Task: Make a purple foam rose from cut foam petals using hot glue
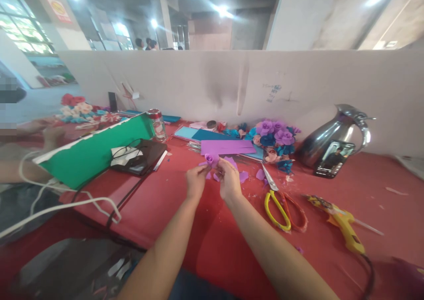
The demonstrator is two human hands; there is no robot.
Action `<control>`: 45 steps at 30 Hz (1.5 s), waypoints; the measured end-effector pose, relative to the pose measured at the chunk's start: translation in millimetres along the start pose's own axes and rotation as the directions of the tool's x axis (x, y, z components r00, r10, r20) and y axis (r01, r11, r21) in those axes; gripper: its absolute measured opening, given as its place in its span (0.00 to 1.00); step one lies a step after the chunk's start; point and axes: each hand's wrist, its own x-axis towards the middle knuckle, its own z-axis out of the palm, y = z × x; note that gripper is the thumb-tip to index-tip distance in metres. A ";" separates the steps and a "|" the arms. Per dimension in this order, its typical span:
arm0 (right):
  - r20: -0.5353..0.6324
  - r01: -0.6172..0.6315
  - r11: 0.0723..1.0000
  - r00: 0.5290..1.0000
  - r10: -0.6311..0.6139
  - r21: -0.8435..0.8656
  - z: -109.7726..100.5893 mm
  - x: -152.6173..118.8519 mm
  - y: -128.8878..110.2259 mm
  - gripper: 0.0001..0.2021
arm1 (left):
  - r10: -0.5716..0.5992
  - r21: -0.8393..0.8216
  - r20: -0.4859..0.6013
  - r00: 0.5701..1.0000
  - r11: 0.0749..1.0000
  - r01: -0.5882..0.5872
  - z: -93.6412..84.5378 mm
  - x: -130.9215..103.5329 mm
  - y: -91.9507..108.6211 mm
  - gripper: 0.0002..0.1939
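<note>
Between my two hands is a small purple paper rose [211,159], its petals curled into a spiral. My left hand [196,181] pinches it low on its left side. My right hand [229,179] is closed at the rose's right side, fingertips against the petals. Loose purple paper petals [244,176] lie on the red table just behind and beside my hands. A purple paper sheet [228,147] rests farther back over blue sheets [212,135]. Scissors [277,203] with one yellow and one red handle lie to the right of my right hand.
A yellow glue gun [344,223] with a cord lies at right. Behind it stand a metal jug [323,134], a phone [334,159] and a bunch of paper flowers [276,134]. Leftward are a glass jar [158,125], a black case [141,159], a green board [99,152] and another person's arm [26,170].
</note>
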 end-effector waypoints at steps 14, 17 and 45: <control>0.064 0.073 0.996 0.996 -0.070 -0.059 -2.6 2.0 -0.9 0.11 | -0.014 0.001 0.028 0.999 1.000 0.014 -3.3 1.1 -2.8 0.13; 0.084 0.081 0.992 0.994 -0.073 -0.101 -5.3 5.3 -0.3 0.11 | 0.008 0.023 0.044 0.999 1.000 -0.009 -3.4 0.5 -1.2 0.13; 0.224 0.146 0.919 0.972 -0.066 -0.365 -17.4 16.9 -2.8 0.21 | 0.005 0.023 0.065 0.998 1.000 -0.006 -2.5 2.7 -5.6 0.15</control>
